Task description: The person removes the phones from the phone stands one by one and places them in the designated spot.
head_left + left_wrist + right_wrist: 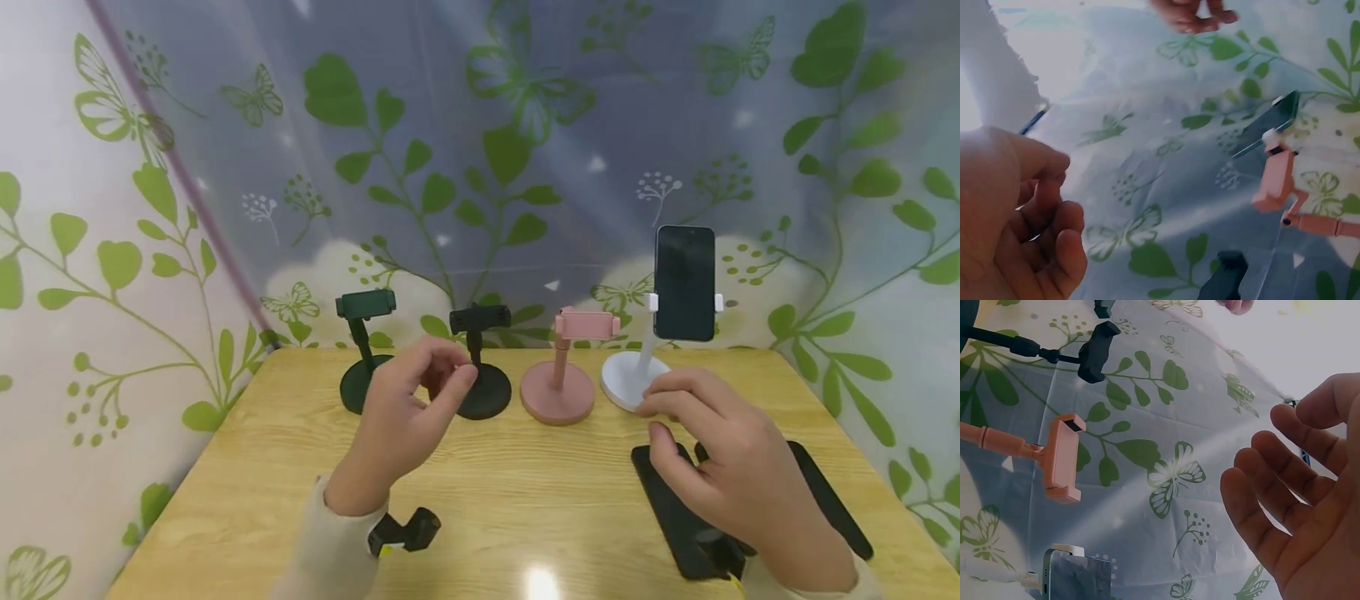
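Observation:
My left hand (408, 417) hovers with loosely bent fingers, nothing between them, in front of the black phone stand (486, 392) and dark green phone stand (366, 305). The right hand (738, 467), fingers relaxed and holding nothing, is over two dark smartphones lying on the table, a left one (671, 533) and a right one (828, 500), partly hiding both. Beyond it a white phone stand (626, 382) bears an upright smartphone (685, 283) in its clamp. Between the black and white stands, the pink phone stand (558, 396) has a bare clamp.
The four-sided wooden table (480, 508) carries the stands in a row along its back edge. Behind and beside it hangs a curtain (465, 208) printed with leaves and butterflies. Each wrist wears a small black camera, such as the left one (408, 531).

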{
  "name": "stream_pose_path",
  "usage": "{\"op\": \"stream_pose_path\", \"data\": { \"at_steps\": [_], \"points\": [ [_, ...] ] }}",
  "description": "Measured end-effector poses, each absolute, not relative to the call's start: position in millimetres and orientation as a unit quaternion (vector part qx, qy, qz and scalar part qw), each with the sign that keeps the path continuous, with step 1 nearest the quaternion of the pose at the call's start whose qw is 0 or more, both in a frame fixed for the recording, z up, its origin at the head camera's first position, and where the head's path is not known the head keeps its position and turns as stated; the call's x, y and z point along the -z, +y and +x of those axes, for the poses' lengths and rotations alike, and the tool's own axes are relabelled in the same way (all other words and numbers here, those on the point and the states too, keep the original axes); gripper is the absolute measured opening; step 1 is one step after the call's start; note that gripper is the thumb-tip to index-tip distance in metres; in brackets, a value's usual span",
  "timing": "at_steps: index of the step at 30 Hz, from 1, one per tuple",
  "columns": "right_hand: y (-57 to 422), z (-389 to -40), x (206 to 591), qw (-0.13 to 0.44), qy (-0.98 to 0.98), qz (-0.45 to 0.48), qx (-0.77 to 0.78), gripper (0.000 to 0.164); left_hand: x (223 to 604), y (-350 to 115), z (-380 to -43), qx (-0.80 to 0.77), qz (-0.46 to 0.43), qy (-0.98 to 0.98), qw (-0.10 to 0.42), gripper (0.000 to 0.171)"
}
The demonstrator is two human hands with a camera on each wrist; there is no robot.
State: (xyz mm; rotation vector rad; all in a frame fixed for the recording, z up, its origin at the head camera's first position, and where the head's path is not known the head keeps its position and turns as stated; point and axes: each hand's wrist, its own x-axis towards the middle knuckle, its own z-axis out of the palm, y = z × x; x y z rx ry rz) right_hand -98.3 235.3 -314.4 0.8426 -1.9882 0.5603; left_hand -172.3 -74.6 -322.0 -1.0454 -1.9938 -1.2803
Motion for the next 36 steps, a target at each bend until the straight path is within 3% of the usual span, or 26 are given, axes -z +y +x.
{"op": "stream_pose_path", "data": {
  "at_steps": [13,22,36],
  "points": [
    [232.9,-104.8,327.9,0.411,-0.82,0.33,-0.222,0.032,331.7,-94.7,-184.1,0.351,-0.385,-0.821,0.235,0.004],
    [230.7,-110.5,329.8,0.4,-0.832,0.325,-0.204,0.032,330.0,-99.6,-181.6,0.349,-0.371,-0.829,0.229,0.006],
    [230.0,-123.6,338.9,0.389,-0.844,0.287,-0.232,0.018,328.0,-101.3,-180.6,0.338,-0.378,-0.834,0.218,0.005]
  ]
}}
